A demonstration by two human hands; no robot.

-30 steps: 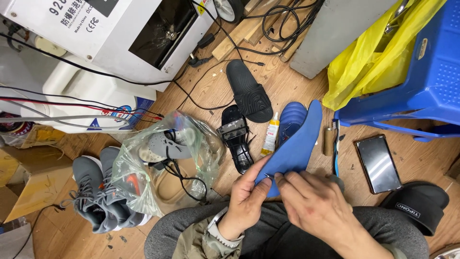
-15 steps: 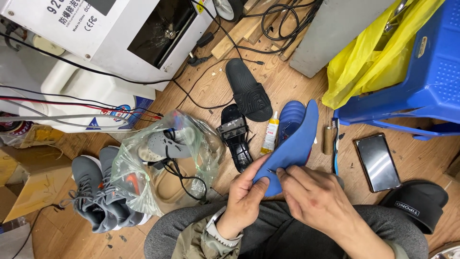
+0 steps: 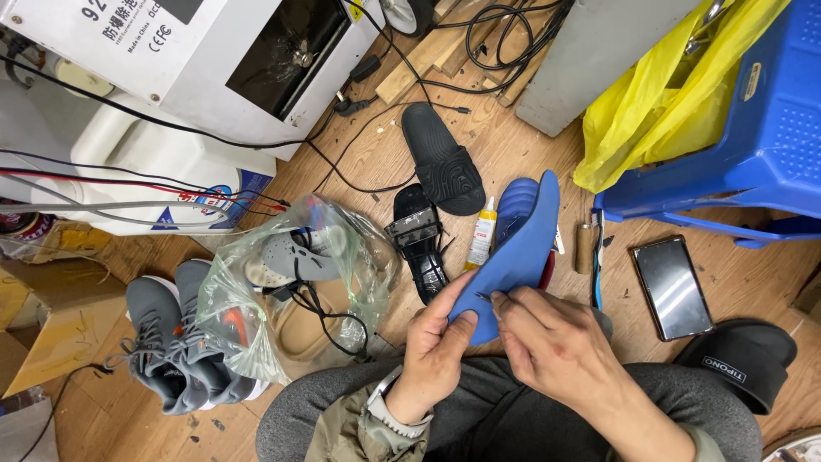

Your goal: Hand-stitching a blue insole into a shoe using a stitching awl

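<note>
- Blue insole (image 3: 522,244): smooth foam, curved, tilted upright over the lap above the plank floor (image 3: 522,154).
- Left hand (image 3: 432,346): fingers curled shut around its heel end.
- Right hand (image 3: 556,342): fingertips pinched on a thin dark needle-like tool at the insole's surface.
- Ribbed black slide sandal (image 3: 440,167) lies beyond.

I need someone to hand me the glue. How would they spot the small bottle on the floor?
Start at the blue plastic stool, then look left across the wooden floor. The glue bottle lies between a black sandal and a blue insole. It alone is pale yellow with a narrow white nozzle.
</note>
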